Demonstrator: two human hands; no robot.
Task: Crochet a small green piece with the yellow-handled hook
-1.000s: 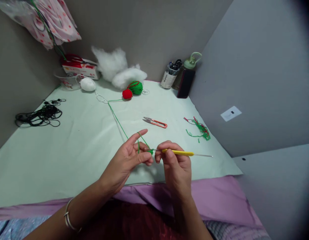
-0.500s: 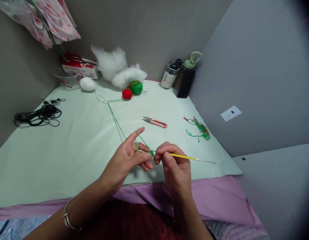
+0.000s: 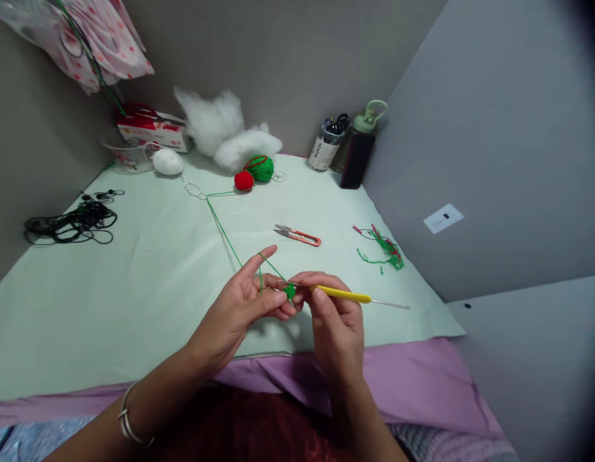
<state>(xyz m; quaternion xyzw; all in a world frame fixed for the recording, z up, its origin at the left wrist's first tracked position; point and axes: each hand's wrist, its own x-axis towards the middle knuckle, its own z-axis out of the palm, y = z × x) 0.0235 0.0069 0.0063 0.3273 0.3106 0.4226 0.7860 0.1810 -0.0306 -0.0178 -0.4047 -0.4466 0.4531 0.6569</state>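
Note:
My left hand (image 3: pixel 252 298) pinches a small green crochet piece (image 3: pixel 290 291) between thumb and fingers. Green yarn (image 3: pixel 224 232) runs over its raised index finger and back across the table. Between the thumb and fingers of my right hand (image 3: pixel 336 314) is a crochet hook (image 3: pixel 348 294) with a yellow handle and metal tips at both ends. The hook's left tip lies at the upper edge of the green piece; the fingers partly hide the exact contact. The two hands are close together above the table's front part.
Orange thread snips (image 3: pixel 297 235) lie beyond my hands. Red yarn (image 3: pixel 243 181), a green yarn ball (image 3: pixel 260 168) and white stuffing (image 3: pixel 215 122) are at the back. Yarn scraps (image 3: pixel 386 250) lie right, black cords (image 3: pixel 74 221) left. A bottle (image 3: pixel 367 122) and phone (image 3: pixel 358 160) stand back right.
My right hand has shifted slightly left and up, closer to the left fingers. The hook has rolled, showing its yellow handle broader, and more of the green piece's face shows.

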